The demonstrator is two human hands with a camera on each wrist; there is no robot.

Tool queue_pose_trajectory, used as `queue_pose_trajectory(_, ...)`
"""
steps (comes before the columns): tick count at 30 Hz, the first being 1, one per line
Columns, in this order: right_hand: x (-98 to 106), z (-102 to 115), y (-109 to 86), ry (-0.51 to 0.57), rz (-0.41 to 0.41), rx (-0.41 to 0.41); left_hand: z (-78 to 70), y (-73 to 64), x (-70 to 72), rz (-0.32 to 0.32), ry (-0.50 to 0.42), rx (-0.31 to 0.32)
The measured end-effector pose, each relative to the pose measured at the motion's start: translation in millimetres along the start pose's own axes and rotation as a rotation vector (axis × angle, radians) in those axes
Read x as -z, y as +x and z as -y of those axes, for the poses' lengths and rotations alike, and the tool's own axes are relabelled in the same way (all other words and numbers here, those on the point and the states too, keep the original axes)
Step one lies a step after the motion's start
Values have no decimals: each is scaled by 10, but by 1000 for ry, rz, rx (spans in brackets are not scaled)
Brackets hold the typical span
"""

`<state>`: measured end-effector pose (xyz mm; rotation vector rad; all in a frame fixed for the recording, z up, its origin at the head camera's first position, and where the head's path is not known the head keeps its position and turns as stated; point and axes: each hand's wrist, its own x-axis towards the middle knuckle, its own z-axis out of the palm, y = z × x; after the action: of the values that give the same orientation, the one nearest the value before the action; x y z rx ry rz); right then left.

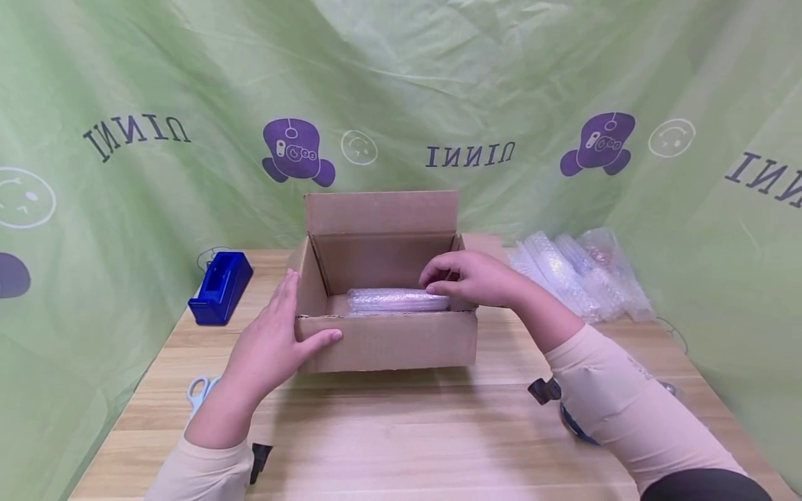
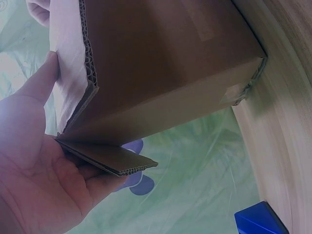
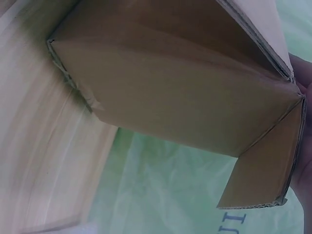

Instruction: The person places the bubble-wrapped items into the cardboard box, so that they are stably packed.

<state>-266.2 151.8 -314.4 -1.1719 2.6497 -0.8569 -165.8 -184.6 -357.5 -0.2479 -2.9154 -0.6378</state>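
An open cardboard box stands on the wooden table with its flaps folded outward. Inside it lies a long bubble-wrapped pack, its lower part hidden by the box front. My left hand grips the box's near left corner, thumb over the front flap and fingers behind the side flap. Over the right end of the pack, my right hand reaches in with bent fingers, thumb and index fingertip pinching its upper edge. In the right wrist view that hand is mostly hidden behind the right flap.
Several bubble-wrap pieces lie in a heap at the right back. On the left stand a blue tape dispenser and, partly under my left forearm, light blue scissors. A dark round object shows beneath my right sleeve. Green cloth surrounds the table.
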Motion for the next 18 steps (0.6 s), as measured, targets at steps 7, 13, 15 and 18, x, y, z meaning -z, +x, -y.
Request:
queue_pose_trajectory(7, -27, -37, -29, 91, -111, -15, 2, 3, -3, 2, 2, -1)
queue_pose_trajectory(13, 14, -69, -64, 198, -273, -1, 7, 5, -8, 4, 2, -2)
queue_pose_trajectory(15, 52, -81, -83, 220, -316, -12, 6, 5, -6, 6, 3, 1)
queue_pose_trajectory(18, 135, -115, -131, 239, -376, -51, 4, 2, -2, 8, 7, 4)
